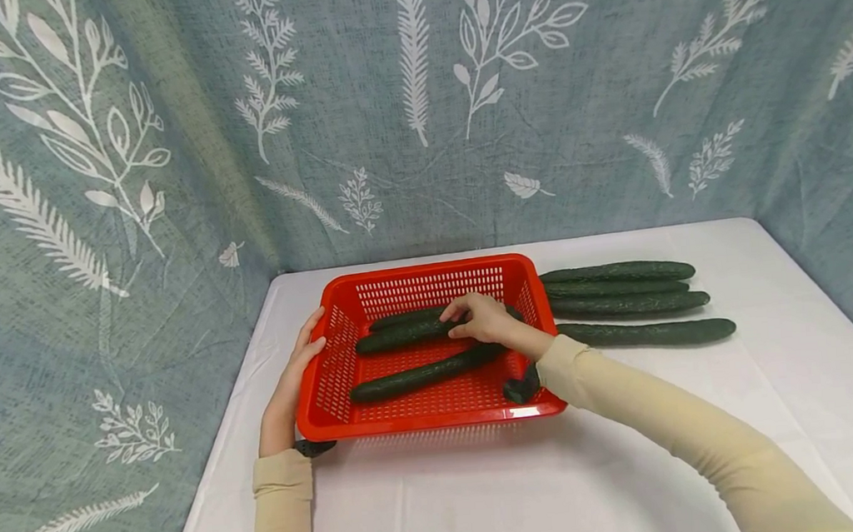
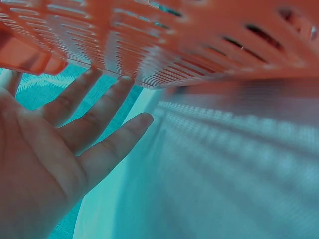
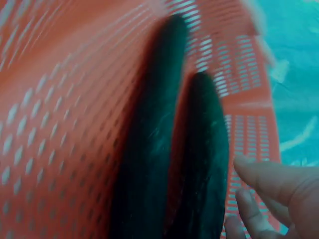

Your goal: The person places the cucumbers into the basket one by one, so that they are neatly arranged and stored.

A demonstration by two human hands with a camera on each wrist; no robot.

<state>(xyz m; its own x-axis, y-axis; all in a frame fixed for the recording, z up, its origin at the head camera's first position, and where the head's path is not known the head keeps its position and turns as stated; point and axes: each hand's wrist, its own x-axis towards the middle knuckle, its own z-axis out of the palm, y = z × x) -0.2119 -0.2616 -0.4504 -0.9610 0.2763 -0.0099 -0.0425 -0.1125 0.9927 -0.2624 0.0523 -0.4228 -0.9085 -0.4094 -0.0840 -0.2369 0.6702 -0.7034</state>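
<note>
A red plastic basket [image 1: 431, 422] with slotted walls holds dark green cucumbers: one at the front [image 1: 427, 373], another in the middle [image 1: 399, 335] and a third behind it [image 1: 404, 317]. My left hand [image 1: 296, 376] rests against the basket's left side, fingertips at the rim; in the left wrist view its fingers are spread and nearly straight along the slotted wall. My right hand [image 1: 479, 319] reaches inside over the two rear cucumbers, its fingers loosely bent. The right wrist view shows its fingertips [image 3: 244, 162] beside the rear cucumber [image 3: 204, 149], with nothing between them.
Several more cucumbers [image 1: 628, 306] lie side by side on the white-covered table [image 1: 490, 495], right of the basket. Blue-green leaf-patterned curtains [image 1: 386, 135] stand behind and at both sides.
</note>
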